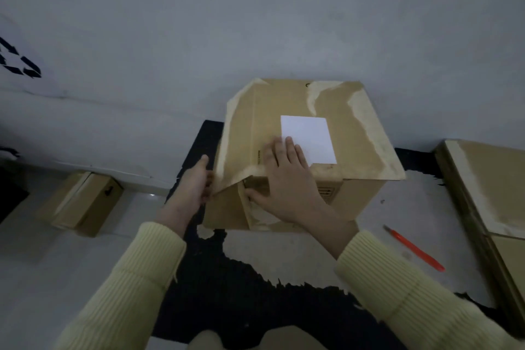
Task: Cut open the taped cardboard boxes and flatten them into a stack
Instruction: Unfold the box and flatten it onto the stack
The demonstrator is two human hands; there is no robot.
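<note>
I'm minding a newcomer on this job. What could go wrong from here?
The knife lies loose on the floor near the right sleeve; a sweep could catch its blade. The left hand grips a flap of the box while the right hand presses on top; a hard pull may tear the cardboard.

Was pretty dim in there. Had a plain grey-white painted wall filling the top, pale glossy floor lower left with a tiny glint of light, and a black floor mat with ragged white patches. Spotted black recycling arrows far left.
</note>
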